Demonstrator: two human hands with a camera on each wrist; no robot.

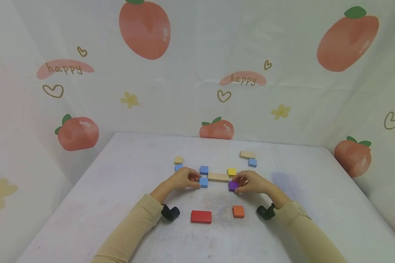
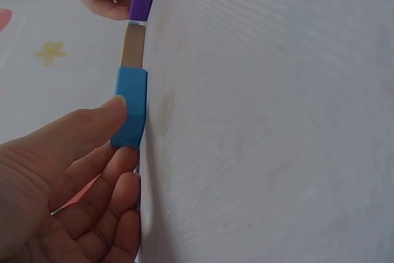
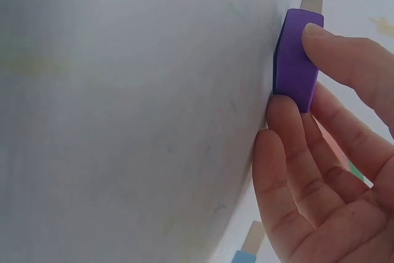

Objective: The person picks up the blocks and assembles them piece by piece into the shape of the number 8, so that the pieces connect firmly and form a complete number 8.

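My left hand (image 1: 185, 178) pinches a light blue block (image 1: 203, 182) between thumb and fingers; the left wrist view shows the thumb on the face of this block (image 2: 130, 108). With thumb and fingertips, my right hand (image 1: 252, 182) holds a purple block (image 1: 233, 186), whose broad face (image 3: 298, 53) shows in the right wrist view. Between the two hands lies a plain wooden plank (image 1: 218, 177). A darker blue block (image 1: 204, 170) sits behind the light blue one, at the plank's left end. Behind the purple block is a yellow block (image 1: 232, 172), at its right end.
Nearer the front lie a red rectangular block (image 1: 201, 217) and an orange block (image 1: 238, 212). Behind my left hand are a striped wooden block (image 1: 178, 160) and a partly hidden blue block (image 1: 179, 167). A wooden block (image 1: 247, 155) and a blue block (image 1: 252, 163) lie at back right.
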